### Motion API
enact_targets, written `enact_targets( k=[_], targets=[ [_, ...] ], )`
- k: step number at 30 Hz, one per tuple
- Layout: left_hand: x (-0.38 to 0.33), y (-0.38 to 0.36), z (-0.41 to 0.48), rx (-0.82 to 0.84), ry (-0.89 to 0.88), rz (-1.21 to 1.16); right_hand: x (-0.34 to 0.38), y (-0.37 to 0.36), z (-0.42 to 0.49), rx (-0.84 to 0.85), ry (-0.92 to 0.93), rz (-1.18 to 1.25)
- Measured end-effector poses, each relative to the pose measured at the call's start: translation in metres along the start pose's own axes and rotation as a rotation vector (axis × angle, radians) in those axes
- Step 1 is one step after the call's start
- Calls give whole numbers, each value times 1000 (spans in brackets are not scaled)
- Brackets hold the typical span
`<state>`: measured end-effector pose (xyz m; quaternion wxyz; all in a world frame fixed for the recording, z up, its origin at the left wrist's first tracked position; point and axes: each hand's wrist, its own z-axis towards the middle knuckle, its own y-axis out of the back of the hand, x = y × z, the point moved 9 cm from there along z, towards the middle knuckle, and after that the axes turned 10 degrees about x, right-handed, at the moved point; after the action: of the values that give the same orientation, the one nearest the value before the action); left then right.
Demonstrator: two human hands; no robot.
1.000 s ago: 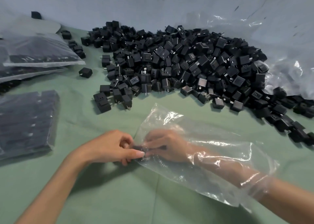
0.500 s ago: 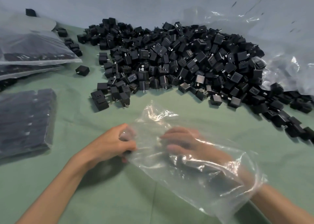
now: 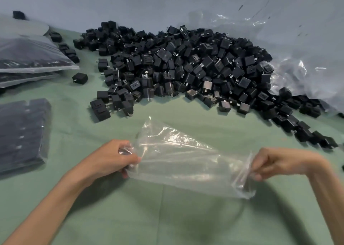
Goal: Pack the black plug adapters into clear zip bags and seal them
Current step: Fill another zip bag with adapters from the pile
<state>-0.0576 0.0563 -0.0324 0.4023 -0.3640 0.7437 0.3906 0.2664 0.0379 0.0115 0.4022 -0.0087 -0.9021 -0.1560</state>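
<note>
A clear zip bag (image 3: 186,163) lies stretched across the green table in front of me. My left hand (image 3: 115,159) grips its left end, with something dark held through the plastic under the fingers. My right hand (image 3: 275,163) pinches the bag's right edge at the opening. A large heap of black plug adapters (image 3: 186,68) is piled behind the bag.
Filled bags of adapters (image 3: 28,58) are stacked at the far left, and a flat dark packed bag (image 3: 20,133) lies at the left edge. Crumpled clear plastic (image 3: 297,62) rises at the back right. A lone adapter (image 3: 80,78) sits apart from the heap.
My right hand has come out of the bag and now pinches its open right edge. The bag is pulled out flatter between both hands.
</note>
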Motion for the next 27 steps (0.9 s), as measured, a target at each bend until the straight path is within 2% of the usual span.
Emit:
enact_targets(
  k=[1, 2, 4, 5, 6, 8, 9, 13, 16, 18, 19, 22, 24, 25, 27],
  targets=[
    [3, 7, -3, -49, -7, -21, -4, 23, -7, -87, 17, 68],
    [6, 14, -6, -84, -12, -76, -12, 57, -15, -288, -43, 115],
    [10, 19, -10, -92, -5, -197, -26, 133, -32, -839, -134, 44],
    [11, 19, -11, -75, 0, -222, -28, 154, -28, -1015, -201, -31],
    [12, 19, -11, -58, 8, -221, -30, 165, -9, -1044, -282, -103],
    [12, 20, -14, -48, 22, -207, -40, 171, 38, -893, -461, -311],
    [13, 22, -16, -53, 29, -206, -43, 174, 52, -873, -521, -365],
    [17, 28, -20, -70, 41, -214, -28, 183, 56, -1078, -481, -357],
    [16, 28, -20, -72, 24, -219, -30, 170, 16, -1244, -380, -180],
    [16, 27, -19, -70, 20, -213, -40, 141, -15, -1221, -288, 19],
    [16, 26, -20, -67, 18, -216, -48, 119, -26, -1134, -247, 140],
    [13, 24, -19, -73, -5, -224, -52, 38, -30, -675, -190, 322],
    [12, 22, -19, -78, -11, -216, -31, -8, -8, -397, -29, 329],
    [10, 21, -19, -76, -14, -214, -18, -18, 0, -369, 119, 366],
    [9, 20, -19, -62, -22, -209, 4, -24, 16, -419, 390, 575]
  ],
)
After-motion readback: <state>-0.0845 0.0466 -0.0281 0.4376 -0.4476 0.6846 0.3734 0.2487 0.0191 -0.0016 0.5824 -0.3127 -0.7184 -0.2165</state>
